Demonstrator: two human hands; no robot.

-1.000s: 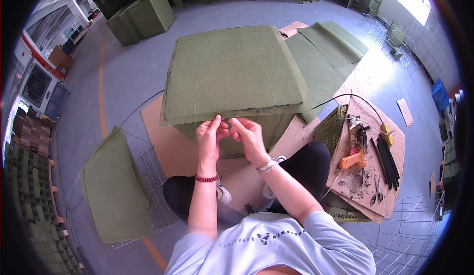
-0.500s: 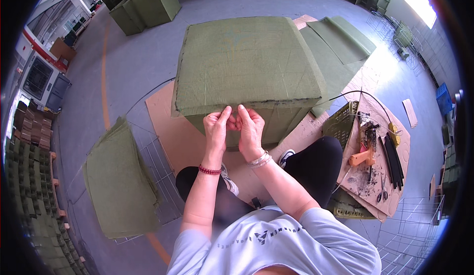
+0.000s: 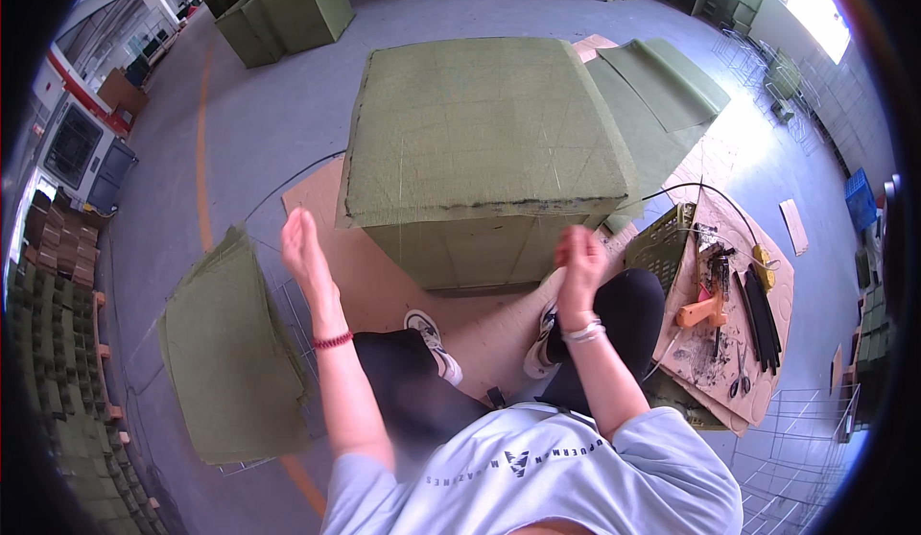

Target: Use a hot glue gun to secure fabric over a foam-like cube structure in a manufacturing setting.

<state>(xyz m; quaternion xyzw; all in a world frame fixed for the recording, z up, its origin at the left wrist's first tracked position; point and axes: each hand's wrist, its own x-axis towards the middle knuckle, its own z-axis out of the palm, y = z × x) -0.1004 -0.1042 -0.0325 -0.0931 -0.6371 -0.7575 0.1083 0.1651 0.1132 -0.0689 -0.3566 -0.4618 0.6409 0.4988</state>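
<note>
A large box covered in green fabric (image 3: 484, 132) stands on cardboard in front of me, with dark glue marks along its near top edge. My left hand (image 3: 312, 261) is raised off the box's near left corner, its fingers stretched out and holding nothing. Close to the near right side of the box is my right hand (image 3: 580, 266); motion smears its fingers, so their pose is unclear. Neither hand appears to grip the fabric edge.
Green fabric sheets (image 3: 230, 362) lie stacked at left on a wire frame. At right, a cardboard sheet (image 3: 686, 372) bears an orange glue gun (image 3: 702, 310), black glue sticks (image 3: 761, 319) and scissors (image 3: 739, 384). A green crate (image 3: 660, 237) stands beside them. More green fabric (image 3: 662, 94) lies behind the box.
Both hands have parted from the box's near top edge, where they were pinching together. The left hand has swung left, the right hand right. The box has barely shifted.
</note>
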